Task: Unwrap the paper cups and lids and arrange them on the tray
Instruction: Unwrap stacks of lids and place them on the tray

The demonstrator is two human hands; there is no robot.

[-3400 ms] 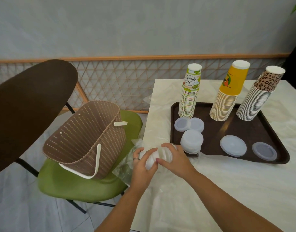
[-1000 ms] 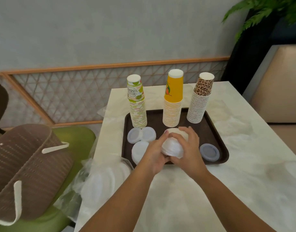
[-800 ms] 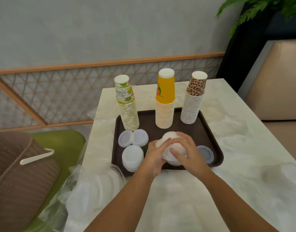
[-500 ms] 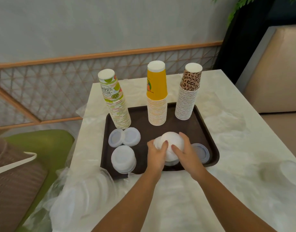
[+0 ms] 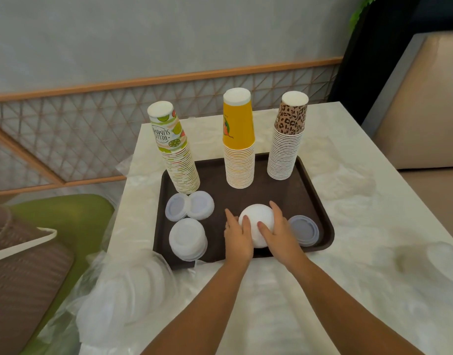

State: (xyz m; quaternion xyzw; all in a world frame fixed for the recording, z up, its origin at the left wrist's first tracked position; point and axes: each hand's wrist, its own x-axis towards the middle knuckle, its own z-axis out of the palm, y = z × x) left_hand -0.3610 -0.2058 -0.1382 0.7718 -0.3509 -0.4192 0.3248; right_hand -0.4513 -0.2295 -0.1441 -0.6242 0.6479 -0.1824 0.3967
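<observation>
Both hands, left hand and right hand, grip the white lid stack, standing at 6 o'clock on the tray. Risk: uneven release may topple the stack onto the single lid at 3 o'clock.

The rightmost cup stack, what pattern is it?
Leopard print, clearest in the head view.

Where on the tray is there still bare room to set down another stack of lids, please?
The widest bare patch on the tray lies mid-tray, between the yellow cup stack, the leopard cup stack and the lid stack both hands hold. A narrower strip runs between the two loose lids and the left hand. The front edge is crowded.
</observation>
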